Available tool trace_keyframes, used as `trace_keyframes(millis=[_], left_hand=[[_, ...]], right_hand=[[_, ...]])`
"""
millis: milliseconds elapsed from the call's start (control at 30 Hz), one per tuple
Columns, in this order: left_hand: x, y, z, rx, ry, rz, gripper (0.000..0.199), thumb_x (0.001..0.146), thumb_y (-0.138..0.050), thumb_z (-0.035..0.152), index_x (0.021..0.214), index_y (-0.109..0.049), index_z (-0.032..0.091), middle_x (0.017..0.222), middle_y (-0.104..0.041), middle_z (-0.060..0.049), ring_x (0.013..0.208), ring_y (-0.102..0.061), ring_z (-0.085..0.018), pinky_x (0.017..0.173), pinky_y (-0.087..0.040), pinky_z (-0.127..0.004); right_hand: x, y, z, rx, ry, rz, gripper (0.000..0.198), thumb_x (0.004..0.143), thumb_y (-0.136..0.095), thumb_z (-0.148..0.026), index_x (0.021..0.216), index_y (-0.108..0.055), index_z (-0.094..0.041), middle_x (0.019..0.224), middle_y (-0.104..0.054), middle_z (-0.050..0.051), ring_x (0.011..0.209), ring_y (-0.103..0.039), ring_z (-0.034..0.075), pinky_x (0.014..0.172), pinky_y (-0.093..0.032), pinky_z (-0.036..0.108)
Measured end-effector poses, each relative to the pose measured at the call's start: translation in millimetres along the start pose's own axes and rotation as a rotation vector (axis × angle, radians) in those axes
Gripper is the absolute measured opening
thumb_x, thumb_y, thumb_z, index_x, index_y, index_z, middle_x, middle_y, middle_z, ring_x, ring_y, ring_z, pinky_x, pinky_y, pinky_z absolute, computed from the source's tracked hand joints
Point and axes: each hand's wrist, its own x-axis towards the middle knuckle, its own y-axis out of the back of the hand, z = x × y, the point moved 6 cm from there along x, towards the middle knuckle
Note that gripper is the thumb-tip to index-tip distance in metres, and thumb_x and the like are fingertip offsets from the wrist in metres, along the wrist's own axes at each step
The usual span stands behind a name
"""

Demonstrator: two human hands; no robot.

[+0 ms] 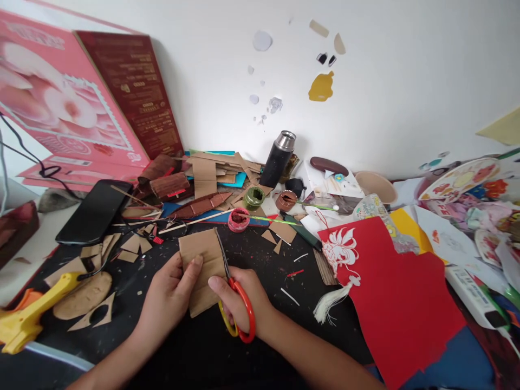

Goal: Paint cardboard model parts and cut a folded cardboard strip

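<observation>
My left hand (168,290) grips a piece of brown corrugated cardboard (203,246) from its left side, thumb lying on top. In my right hand (244,295) is a pair of scissors (247,319) with one red and one yellow handle loop. The scissor blades run along the cardboard's right edge, pointing away from me; how far they are apart I cannot tell. My right thumb rests over the lower right part of the cardboard. Beyond it stand small open paint jars, one red (238,221), one green (254,199) and one brown (286,201).
Left lie a yellow glue gun (38,309), a black phone (95,211) and cardboard scraps (130,244). A black flask (278,160) leans at the back near a cardboard pile (205,173). Red paper (400,292) with a white tassel (331,305) covers the right. A pink box (60,92) stands back left.
</observation>
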Motion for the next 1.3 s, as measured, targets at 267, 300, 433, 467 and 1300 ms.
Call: trace_keyframes(millis=[267, 300, 433, 467, 1300], left_hand=[[-4, 3, -5, -0.111, 0.045, -0.11, 0.064, 0.08, -0.073, 0.077, 0.108, -0.069, 0.02, 0.102, -0.083, -0.011, 0.078, -0.077, -0.028, 0.061, -0.061, -0.033], [-4, 4, -5, -0.107, 0.045, -0.125, 0.064, 0.079, -0.074, 0.077, 0.108, -0.069, 0.02, 0.1, -0.083, -0.01, 0.077, -0.077, -0.028, 0.061, -0.061, -0.033], [-7, 8, -3, -0.061, 0.023, -0.147, 0.061, 0.078, -0.075, 0.076, 0.106, -0.07, 0.022, 0.097, -0.083, -0.008, 0.075, -0.076, -0.027, 0.064, -0.062, -0.033], [-8, 8, -1, -0.052, 0.022, -0.148, 0.061, 0.078, -0.075, 0.077, 0.105, -0.07, 0.022, 0.096, -0.083, -0.008, 0.075, -0.076, -0.027, 0.064, -0.062, -0.033], [-17, 5, -10, 0.057, -0.032, 0.043, 0.052, 0.084, -0.068, 0.071, 0.1, -0.07, 0.022, 0.105, -0.084, -0.01, 0.093, -0.078, -0.032, 0.084, -0.065, -0.04]], right_hand=[[-1, -6, 6, 0.139, -0.013, -0.139, 0.064, 0.09, -0.065, -0.082, 0.093, -0.059, -0.018, 0.057, -0.06, -0.004, 0.047, -0.059, 0.013, 0.048, -0.049, 0.022], [-2, -6, 7, 0.141, -0.017, -0.156, 0.065, 0.089, -0.066, -0.082, 0.096, -0.06, -0.018, 0.058, -0.062, -0.004, 0.048, -0.061, 0.014, 0.049, -0.05, 0.023], [-3, -4, 6, 0.175, -0.037, -0.176, 0.069, 0.083, -0.072, -0.083, 0.103, -0.061, -0.017, 0.063, -0.067, -0.001, 0.053, -0.069, 0.018, 0.055, -0.057, 0.027], [-3, -3, 6, 0.179, -0.042, -0.179, 0.07, 0.082, -0.073, -0.082, 0.104, -0.062, -0.017, 0.063, -0.067, -0.001, 0.054, -0.069, 0.018, 0.057, -0.058, 0.028], [-9, 3, 0, -0.161, 0.03, 0.034, 0.056, 0.102, -0.055, -0.068, 0.071, -0.05, -0.022, 0.057, -0.05, -0.003, 0.058, -0.052, 0.015, 0.057, -0.039, 0.025]])
